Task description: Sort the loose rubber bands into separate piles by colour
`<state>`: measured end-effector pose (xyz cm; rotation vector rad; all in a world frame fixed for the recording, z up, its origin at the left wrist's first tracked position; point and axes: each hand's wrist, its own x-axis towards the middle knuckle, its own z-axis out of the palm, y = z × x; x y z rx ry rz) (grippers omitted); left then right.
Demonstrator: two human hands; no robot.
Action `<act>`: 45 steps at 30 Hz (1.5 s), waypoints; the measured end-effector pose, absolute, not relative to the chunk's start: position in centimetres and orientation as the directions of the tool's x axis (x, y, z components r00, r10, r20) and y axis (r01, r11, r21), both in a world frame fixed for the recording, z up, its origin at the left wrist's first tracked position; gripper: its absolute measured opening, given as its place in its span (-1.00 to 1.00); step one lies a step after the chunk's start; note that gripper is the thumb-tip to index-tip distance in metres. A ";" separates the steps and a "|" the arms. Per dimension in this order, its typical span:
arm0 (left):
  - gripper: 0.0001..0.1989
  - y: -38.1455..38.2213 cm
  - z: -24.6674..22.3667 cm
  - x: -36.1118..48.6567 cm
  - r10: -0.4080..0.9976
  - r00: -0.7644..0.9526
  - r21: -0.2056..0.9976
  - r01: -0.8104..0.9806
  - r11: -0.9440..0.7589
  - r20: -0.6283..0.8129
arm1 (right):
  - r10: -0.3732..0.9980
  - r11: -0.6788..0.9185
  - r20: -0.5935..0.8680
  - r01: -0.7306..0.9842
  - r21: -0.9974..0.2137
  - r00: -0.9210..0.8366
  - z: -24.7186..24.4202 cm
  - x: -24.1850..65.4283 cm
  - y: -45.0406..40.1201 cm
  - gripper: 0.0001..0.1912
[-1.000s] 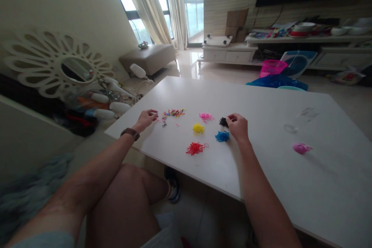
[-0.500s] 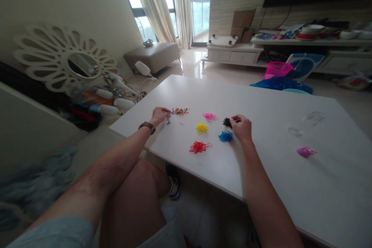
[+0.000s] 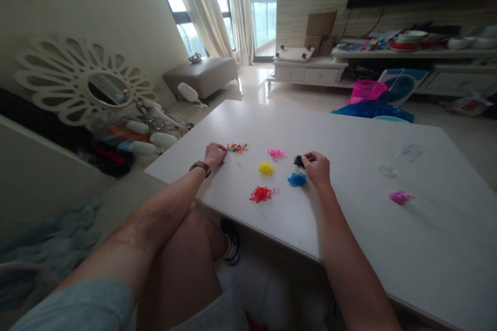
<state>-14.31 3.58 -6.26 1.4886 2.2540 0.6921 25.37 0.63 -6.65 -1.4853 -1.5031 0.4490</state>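
Note:
My left hand (image 3: pixel 216 154), a watch band on its wrist, rests on the table with fingers pinched at the left edge of a mixed-colour pile of small rubber bands (image 3: pixel 238 148). What lies between those fingertips is too small to make out. Farther right, the fingertips of my right hand (image 3: pixel 317 167) are closed at a black rubber band pile (image 3: pixel 298 161), touching it. Between the hands lie separate piles of pink bands (image 3: pixel 276 154), yellow bands (image 3: pixel 266 169), blue bands (image 3: pixel 297 180) and red bands (image 3: pixel 261 194). One loose loop sits beside the red pile.
The white table (image 3: pixel 349 139) carries a pink-purple object (image 3: pixel 401 196) and a clear plastic item (image 3: pixel 409 152) at the right. Beyond its far edge are a pink basket (image 3: pixel 367 92) and blue material (image 3: pixel 376 110). A lamp with white shades (image 3: pixel 165 139) stands left.
The view has shifted slightly, moving everything a little left. Dark bands below my left hand are now mostly covered by its fingers. My right hand stays at the black pile.

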 end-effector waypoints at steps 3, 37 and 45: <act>-0.74 3.7 -6.4 -14.3 0.929 -0.369 0.549 0.776 0.311 -0.005 | 0.919 0.204 0.355 0.564 -0.800 0.172 -6.8 25.4 0.6 -0.81; -0.90 -1.8 0.2 -2.0 0.788 0.582 0.706 0.473 -0.527 0.199 | 0.889 0.425 0.360 0.215 -0.879 -0.284 -5.1 20.8 -2.3 -0.72; -0.86 -1.7 0.2 -2.0 0.845 0.522 0.776 0.485 -0.402 0.112 | 0.895 0.423 0.366 0.229 -0.877 -0.255 -4.9 20.5 -2.6 -0.76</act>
